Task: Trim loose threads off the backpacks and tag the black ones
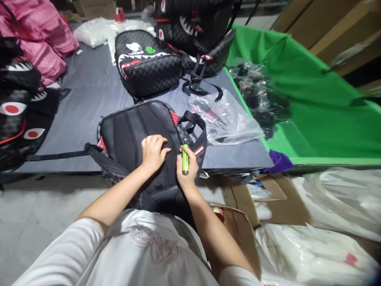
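A black backpack (122, 135) lies on the grey table with its padded back panel facing up, its lower end hanging over the edge toward me. My left hand (153, 153) rests on the middle of that panel, fingers bent and thumb apart, holding nothing I can see. Closed in my right hand (188, 171) is a bright green pen-like tool (185, 159), its thin dark tip pointing away from me, beside the panel's right edge. A checkered shoulder strap (203, 141) with a red label curves just right of this hand. The other strap (102, 157) trails off left.
Behind stands a checkered backpack (151, 65) with a shark mouth print, beside more black bags (196, 24). Pink bags (44, 35) and shark-print bags (20, 107) are at left. A clear plastic bag (226, 119) lies right, near a green bin (321, 99) holding wrapped items.
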The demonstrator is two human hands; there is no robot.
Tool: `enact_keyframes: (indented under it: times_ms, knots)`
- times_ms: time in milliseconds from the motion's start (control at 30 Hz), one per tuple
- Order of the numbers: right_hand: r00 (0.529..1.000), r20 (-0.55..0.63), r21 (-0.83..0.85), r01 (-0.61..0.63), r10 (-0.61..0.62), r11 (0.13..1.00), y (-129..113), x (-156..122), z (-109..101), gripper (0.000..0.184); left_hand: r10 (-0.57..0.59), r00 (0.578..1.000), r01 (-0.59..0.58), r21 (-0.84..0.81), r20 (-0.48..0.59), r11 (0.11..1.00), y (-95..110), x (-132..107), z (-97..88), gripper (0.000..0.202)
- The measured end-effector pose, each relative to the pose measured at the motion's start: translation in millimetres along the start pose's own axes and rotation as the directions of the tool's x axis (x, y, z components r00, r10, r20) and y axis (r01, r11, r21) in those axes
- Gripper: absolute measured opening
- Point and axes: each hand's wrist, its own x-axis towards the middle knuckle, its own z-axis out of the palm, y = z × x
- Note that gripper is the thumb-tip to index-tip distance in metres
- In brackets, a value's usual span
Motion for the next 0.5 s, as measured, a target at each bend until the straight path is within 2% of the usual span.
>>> enact_keyframes:
  times_ms: [167, 267, 333, 400, 467, 500]
  knots:
    - [1.0, 0.012, 0.033, -0.005, 0.005, 0.999, 3, 1, 0, 0.035, -0.046, 0.998, 0.047, 0.044, -0.035, 0.998, 1, 5, 17.1, 0.008]
    - [0.999, 0.022, 0.025, -0.033, 0.033, 0.999, 4, 0, 0, 0.035, -0.067, 0.997, 0.063, -0.104, -0.033, 0.993, 1, 9, 7.3, 0.013]
    - [0.999, 0.024, 0.032, -0.044, 0.044, 0.999, 4, -2, -1, 0.035, -0.152, 0.985, 0.127, -0.255, -0.082, 0.959, -15, -3, -19.0, 0.014]
    - [0.998, 0.006, 0.069, -0.061, 0.061, 0.996, 5, -3, -1, 0.036, -0.3, 0.936, 0.247, -0.265, -0.182, 0.932, -49, -32, -64.8, 0.016]
    - [0.996, -0.019, 0.117, -0.086, 0.089, 0.989, 5, -4, -1, 0.036, -0.416, 0.843, 0.434, -0.026, -0.34, 0.901, -93, -78, -125.6, 0.02]
    - [0.994, -0.03, 0.134, -0.098, 0.103, 0.986, 6, -4, -1, 0.037, -0.449, 0.811, 0.525, 0.129, -0.376, 0.841, -115, -104, -158.3, 0.024]
